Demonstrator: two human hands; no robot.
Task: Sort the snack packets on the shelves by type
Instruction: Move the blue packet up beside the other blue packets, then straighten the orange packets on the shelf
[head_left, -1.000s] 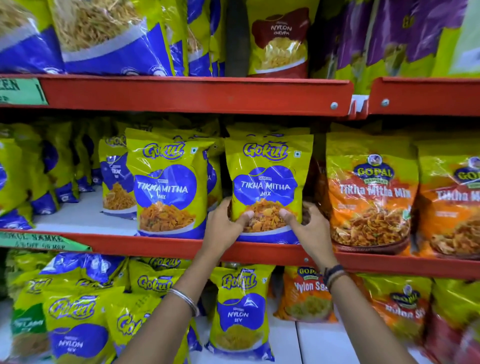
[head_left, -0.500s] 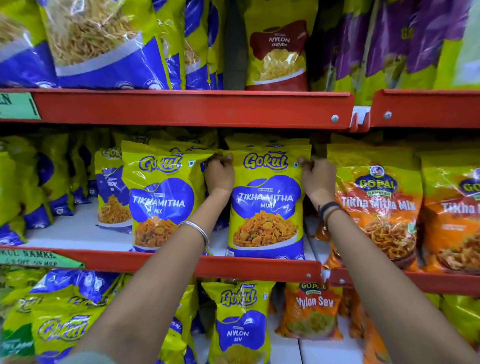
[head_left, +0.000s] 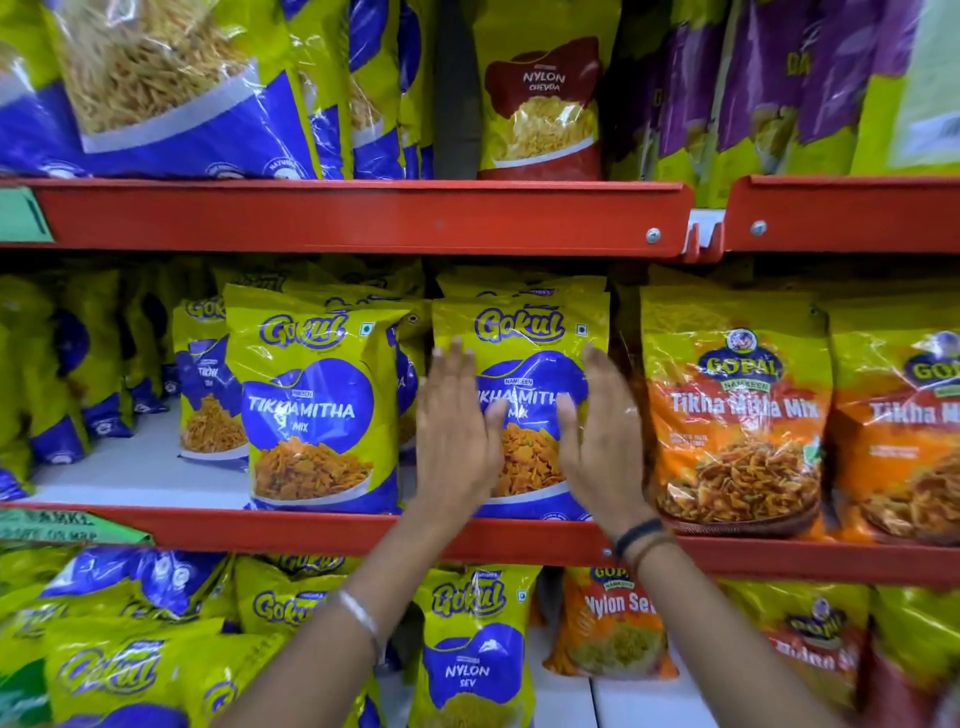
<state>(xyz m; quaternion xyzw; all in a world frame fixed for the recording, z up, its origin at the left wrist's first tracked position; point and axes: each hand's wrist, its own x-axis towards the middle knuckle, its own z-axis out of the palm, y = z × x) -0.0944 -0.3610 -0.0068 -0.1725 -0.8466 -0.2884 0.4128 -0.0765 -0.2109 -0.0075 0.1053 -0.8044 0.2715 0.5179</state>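
Observation:
A yellow and blue Gokul Tikha Mitha Mix packet (head_left: 524, 332) stands upright on the middle red shelf (head_left: 311, 530). My left hand (head_left: 457, 431) and my right hand (head_left: 602, 441) are flat and open in front of it, palms facing each other at its two sides, holding nothing. A second Gokul Tikha Mitha packet (head_left: 317, 405) stands just to the left. Orange Gopal Tikha Mitha Mix packets (head_left: 732, 415) stand to the right.
The top shelf (head_left: 363, 215) carries blue sev packets (head_left: 171, 93), a red Nylon Chevda packet (head_left: 543, 98) and purple packets (head_left: 769, 67). The lower shelf holds Gokul Nylon Sev packets (head_left: 467, 654) and an orange Gopal Nylon Sev packet (head_left: 613, 623). Bare white shelf shows at middle left (head_left: 140, 457).
Both hands let go of the packet's top corners and dropped to its middle, fingers spread and a little blurred. The packet stays standing upright on the shelf.

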